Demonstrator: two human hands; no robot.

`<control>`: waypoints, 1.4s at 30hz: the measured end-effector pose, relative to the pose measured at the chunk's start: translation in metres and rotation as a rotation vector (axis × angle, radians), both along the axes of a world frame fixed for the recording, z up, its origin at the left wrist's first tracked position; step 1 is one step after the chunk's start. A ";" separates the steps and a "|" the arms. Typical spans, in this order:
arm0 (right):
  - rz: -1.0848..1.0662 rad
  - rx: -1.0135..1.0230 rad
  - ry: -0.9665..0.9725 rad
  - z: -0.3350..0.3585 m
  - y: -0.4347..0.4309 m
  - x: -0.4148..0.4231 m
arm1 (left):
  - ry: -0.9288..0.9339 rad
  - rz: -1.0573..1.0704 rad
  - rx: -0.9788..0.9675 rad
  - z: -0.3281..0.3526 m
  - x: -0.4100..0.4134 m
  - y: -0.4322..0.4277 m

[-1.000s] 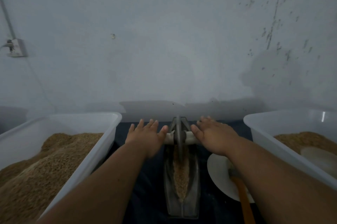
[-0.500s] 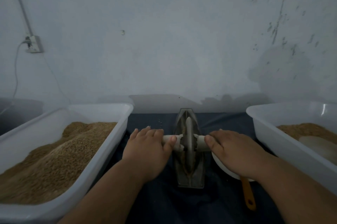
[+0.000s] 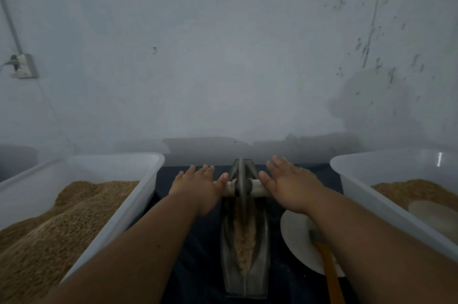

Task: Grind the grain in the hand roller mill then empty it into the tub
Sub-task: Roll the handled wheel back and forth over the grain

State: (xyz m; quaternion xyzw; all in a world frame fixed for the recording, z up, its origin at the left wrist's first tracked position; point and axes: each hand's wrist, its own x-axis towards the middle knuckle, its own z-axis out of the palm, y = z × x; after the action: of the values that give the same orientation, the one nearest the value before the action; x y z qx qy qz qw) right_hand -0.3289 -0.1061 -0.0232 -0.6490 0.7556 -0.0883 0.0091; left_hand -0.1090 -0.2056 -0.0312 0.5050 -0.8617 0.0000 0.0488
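I am in the grinding step, and the emptying is not yet begun. My left hand and my right hand both lie open, with the fingers straight. The palms press down on the two ends of the wooden handle, which goes through the wheel of the mill. I do not grip the handle; it lies under my flat palms so that it can roll.

The wheel stands upright at the far end of the long metal trough. The grain lies in the groove of the trough, between the wheel and me. It looks pale and partly crushed, but the light is too dim to tell how fine it is.

The next move, I think, is to draw the wheel toward me over the grain. For this I must press equally on both sides, or the wheel may tilt and climb out of the groove.

The mill lies on a dark cloth between two tubs. The left tub is heaped with grain. The right tub holds a lower layer and a pale round thing. Which one takes the ground grain I cannot tell; I guess the right one. A white plate with an orange-handled tool lies just beside the trough, under my right forearm. I must mind it when I lift the trough.
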 end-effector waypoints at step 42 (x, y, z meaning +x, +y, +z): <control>-0.007 0.029 -0.070 -0.007 -0.001 -0.006 | -0.055 -0.030 -0.037 0.002 -0.002 -0.007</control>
State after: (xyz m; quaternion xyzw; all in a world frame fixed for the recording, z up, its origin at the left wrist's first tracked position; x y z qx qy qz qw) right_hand -0.3349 -0.1066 -0.0301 -0.6426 0.7583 -0.1002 0.0445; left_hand -0.1114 -0.2121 -0.0294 0.4910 -0.8700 0.0289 0.0346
